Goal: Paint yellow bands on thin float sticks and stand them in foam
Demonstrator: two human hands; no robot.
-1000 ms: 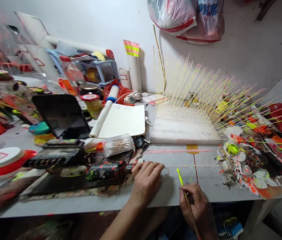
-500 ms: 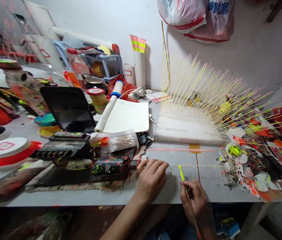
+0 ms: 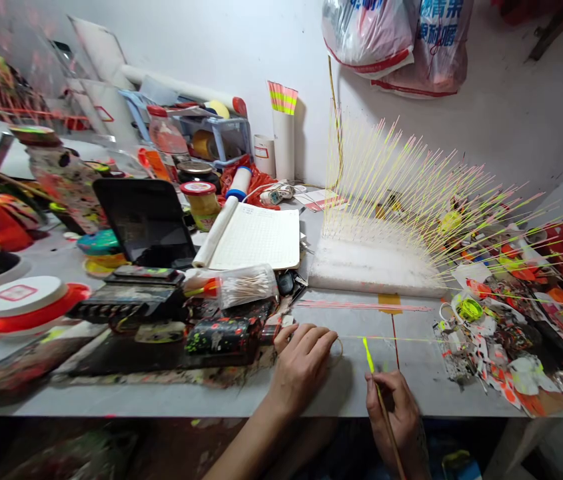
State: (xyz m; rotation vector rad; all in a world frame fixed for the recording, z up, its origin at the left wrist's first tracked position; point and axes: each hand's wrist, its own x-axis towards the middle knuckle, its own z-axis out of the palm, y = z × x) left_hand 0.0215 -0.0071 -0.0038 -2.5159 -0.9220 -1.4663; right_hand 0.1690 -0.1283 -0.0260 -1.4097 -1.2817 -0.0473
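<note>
My right hand [image 3: 395,403] pinches a paintbrush [image 3: 384,417] by its slim wooden handle. The bright yellow bristles [image 3: 368,355] point up and away, with their tip at a thin rod [image 3: 418,339] that runs level across the table. My left hand [image 3: 304,363] rests with curled fingers at the rod's left end, beside a paint-spotted black motor [image 3: 224,335]. Its fingertips are hidden, so what they grip cannot be made out. A thin pale ring [image 3: 337,352] shows just right of those fingers.
Behind my hands, a white foam block [image 3: 371,267] bristles with many thin yellow and pink rods. Several pink rods [image 3: 356,305] lie before it. Cotton swabs [image 3: 247,285], an open notebook [image 3: 261,237] and a dark tablet [image 3: 144,220] stand left. Paint-stained scraps [image 3: 501,347] are heaped right.
The brush tip has shifted slightly right along the thin rod. My left hand keeps its place by the motor. The whole view has moved a little.
</note>
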